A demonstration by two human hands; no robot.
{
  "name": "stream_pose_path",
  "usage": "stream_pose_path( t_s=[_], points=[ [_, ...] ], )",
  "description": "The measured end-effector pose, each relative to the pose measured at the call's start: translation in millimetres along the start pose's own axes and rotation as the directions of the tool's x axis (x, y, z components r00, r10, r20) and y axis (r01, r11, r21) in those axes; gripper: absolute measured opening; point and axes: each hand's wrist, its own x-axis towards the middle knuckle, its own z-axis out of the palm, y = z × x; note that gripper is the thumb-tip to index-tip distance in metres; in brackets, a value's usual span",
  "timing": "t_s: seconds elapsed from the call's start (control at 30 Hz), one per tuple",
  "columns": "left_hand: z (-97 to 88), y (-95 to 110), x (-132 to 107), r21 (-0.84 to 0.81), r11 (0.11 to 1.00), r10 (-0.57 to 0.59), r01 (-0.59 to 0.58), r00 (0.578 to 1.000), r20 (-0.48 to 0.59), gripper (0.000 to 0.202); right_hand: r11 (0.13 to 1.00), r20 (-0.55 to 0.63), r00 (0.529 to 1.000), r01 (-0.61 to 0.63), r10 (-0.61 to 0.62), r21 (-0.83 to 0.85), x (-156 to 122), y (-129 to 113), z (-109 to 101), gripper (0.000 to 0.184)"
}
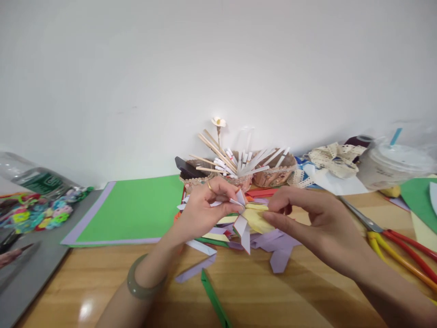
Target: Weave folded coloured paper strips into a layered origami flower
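Observation:
Above the middle of the wooden table, both hands hold a folded paper flower (255, 219) with a yellow part and pale, red-edged petals. My left hand (201, 207), with a ring and a bangle on its arm, is closed in a pinch at the flower's left side, where a thin white piece shows between thumb and fingers. On the other side, the thumb and fingers of my right hand (316, 228) pinch the yellow paper. Folded purple paper pieces (278, 248) lie beneath. A green folded strip (214, 296) rests nearer to me.
Green paper sheets (136, 209) lie to the left. Behind the hands, scalloped baskets (273, 177) hold white pens and wooden sticks. Scissors (375, 230) with red and yellow handles are at right, near a lidded plastic cup (392, 159). A bottle (37, 177) lies far left.

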Motion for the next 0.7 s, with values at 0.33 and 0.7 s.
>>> stream_pose_path(
  t_s=[0.33, 0.7],
  points=[
    [3.1, -4.3, 4.1, -0.224, 0.974, 0.012, -0.014, 1.000, -0.010, 0.021, 0.988, -0.099, 0.983, 0.154, -0.155, -0.015, -2.7, -1.4, -2.1, 0.004],
    [-2.8, -22.6, 6.1, -0.223, 0.969, 0.076, -0.103, 0.989, -0.126, 0.024, 0.936, -0.091, 0.963, 0.222, -0.255, -0.272, -1.2, 1.2, -1.5, 0.028]
  ],
)
